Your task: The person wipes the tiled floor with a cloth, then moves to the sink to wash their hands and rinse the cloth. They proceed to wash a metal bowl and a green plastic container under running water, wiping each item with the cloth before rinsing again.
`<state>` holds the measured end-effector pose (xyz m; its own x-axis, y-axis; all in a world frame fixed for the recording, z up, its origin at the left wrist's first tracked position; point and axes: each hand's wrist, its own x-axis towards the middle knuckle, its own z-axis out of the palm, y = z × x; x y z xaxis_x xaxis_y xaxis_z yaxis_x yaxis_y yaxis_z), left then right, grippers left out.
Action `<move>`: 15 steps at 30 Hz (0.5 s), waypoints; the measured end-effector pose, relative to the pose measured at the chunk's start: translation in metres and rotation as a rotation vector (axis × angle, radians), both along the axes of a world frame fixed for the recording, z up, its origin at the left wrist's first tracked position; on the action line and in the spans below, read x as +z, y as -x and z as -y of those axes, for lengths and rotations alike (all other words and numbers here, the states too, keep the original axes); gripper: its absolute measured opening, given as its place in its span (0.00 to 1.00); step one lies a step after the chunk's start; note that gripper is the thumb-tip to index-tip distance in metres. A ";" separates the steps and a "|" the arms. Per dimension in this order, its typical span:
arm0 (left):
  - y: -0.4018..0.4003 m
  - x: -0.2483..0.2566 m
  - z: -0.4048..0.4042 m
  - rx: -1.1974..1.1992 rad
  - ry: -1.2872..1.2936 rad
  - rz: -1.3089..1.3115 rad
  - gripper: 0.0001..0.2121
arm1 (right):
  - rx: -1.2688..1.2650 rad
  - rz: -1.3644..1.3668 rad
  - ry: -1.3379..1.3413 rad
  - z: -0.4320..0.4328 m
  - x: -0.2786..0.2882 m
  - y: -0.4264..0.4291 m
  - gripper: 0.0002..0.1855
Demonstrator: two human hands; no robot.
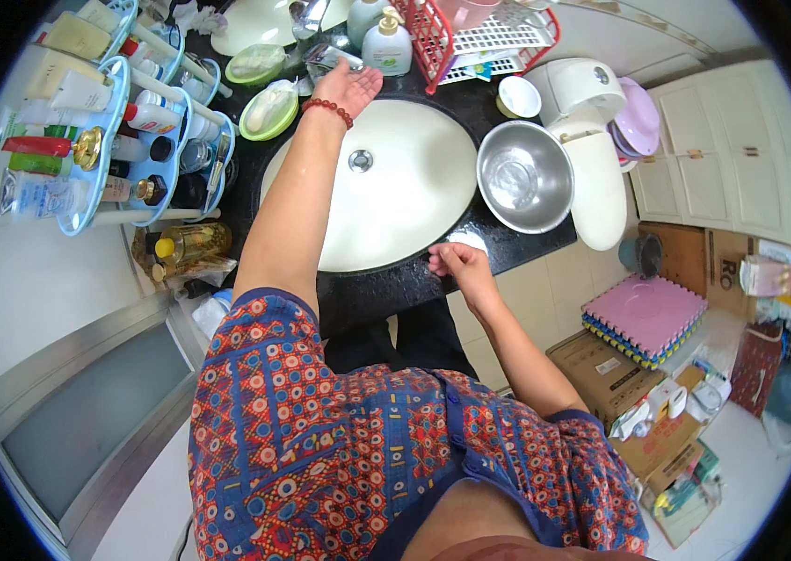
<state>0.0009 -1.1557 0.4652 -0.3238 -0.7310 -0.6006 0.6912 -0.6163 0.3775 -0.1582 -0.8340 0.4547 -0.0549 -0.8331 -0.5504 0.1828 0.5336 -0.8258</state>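
My left hand (350, 88) reaches over the far side of a white oval washbasin (409, 182), palm up, fingers apart and holding nothing. A beaded bracelet (328, 106) circles that wrist. Just beyond the fingertips is the chrome faucet (331, 56), partly hidden by the hand. A white pump bottle (387, 49) stands to its right. No water shows in the basin, and its metal drain (360, 160) is visible. My right hand (464, 270) hovers at the near edge of the black countertop (360, 298), fingers curled in with nothing seen in them.
Right of the basin sits a stainless steel bowl (525, 177), with a small white bowl (519, 97) behind. Two green soap dishes (269, 111) lie left. A blue tiered rack (114, 140) of bottles and a red-framed shelf (430, 42) flank the counter. A toilet (599, 189) stands right.
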 end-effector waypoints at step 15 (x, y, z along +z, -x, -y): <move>-0.048 -0.002 0.007 -0.206 0.356 0.297 0.18 | -0.165 0.591 -0.323 0.270 -0.136 -0.095 0.15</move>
